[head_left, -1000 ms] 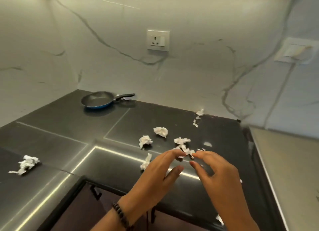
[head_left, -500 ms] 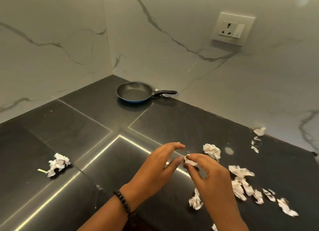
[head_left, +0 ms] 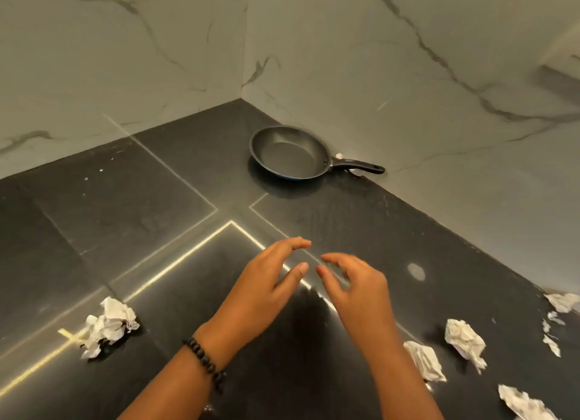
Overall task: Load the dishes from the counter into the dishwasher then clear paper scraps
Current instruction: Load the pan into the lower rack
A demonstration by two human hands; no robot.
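Hands first: left hand [head_left: 266, 281] and right hand [head_left: 354, 288] hover over the dark surface [head_left: 157, 200], fingers loosely curved, holding nothing. Crumpled paper scraps [head_left: 110, 325] lie either side, light and soft, probably easy to pinch anywhere. Frying pan [head_left: 290, 153] sits in the corner; I'd grab its handle.

right fingers [head_left: 326, 270] now without scrap

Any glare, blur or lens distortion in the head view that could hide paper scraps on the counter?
Head view: bright reflected light strips cross the glossy black counter, one passing beside the crumpled white paper ball; both hands cast a dark shadow below; right fingers slightly motion-blurred; wide-angle bending at the edges.
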